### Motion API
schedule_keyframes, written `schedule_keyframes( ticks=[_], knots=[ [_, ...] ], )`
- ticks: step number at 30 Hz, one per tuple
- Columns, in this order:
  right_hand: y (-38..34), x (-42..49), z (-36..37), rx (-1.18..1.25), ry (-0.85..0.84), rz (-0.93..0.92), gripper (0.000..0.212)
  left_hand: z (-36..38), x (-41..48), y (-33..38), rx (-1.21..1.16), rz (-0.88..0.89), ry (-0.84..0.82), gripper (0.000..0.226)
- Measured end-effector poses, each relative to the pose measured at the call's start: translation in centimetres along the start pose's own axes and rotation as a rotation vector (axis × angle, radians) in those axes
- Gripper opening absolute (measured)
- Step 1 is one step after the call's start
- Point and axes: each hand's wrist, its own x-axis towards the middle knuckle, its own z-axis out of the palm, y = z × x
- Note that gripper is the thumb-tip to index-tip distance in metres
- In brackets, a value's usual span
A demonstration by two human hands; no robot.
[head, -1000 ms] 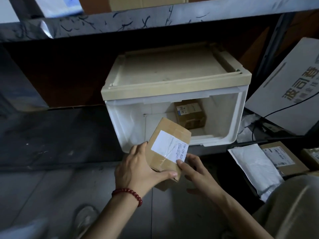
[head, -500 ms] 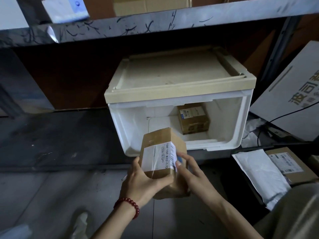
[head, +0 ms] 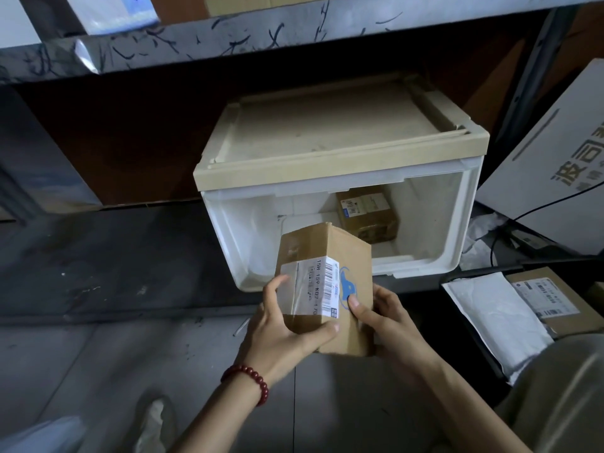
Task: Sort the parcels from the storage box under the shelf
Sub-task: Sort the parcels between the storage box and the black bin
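A view from above, looking down at a person's two bare hands holding a small brown cardboard parcel (head: 346,256) upright in the air, just in front of a storage box (head: 340,165). The left hand (head: 281,335) grips the parcel's left side, with its fingers curled onto the face that bears a white shipping label (head: 310,286) and its thumb hooked across the lower edge. The right hand (head: 389,322) holds the right side, with its thumb pressed on a blue logo beside the label and its fingers wrapped behind the cardboard. A red bead bracelet (head: 251,380) circles the left wrist. The box is white plastic with a beige top and an open front. It sits on the dark floor beneath a scratched metal shelf (head: 228,37). A second brown parcel (head: 367,214) stands deep inside the box, against its back wall. To the right, on the floor, a white mailer bag (head: 490,318) lies partly over another labelled brown carton (head: 552,302). Above these leans a large pale carton (head: 555,158) printed with dark characters, and a black cable (head: 539,204) runs across it.
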Motion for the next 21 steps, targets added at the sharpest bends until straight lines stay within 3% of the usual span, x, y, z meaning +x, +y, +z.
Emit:
schedule_keyframes(
  ticks=[7,14,21],
  knots=[
    [0.4,0.7,-0.5,-0.011,-0.113,-0.201,0.060,-0.4,1.3,-2.4,-0.004,0.029,-0.040,0.103],
    [0.4,1.1,-0.7,-0.026,-0.172,-0.320,0.040,-0.9,1.8,-3.0,-0.136,0.105,-0.084,0.108],
    [-1.7,0.9,-0.4,-0.074,-0.098,-0.292,0.026,-1.3,1.3,-2.2,-0.639,-0.180,-0.289,0.091]
  ],
)
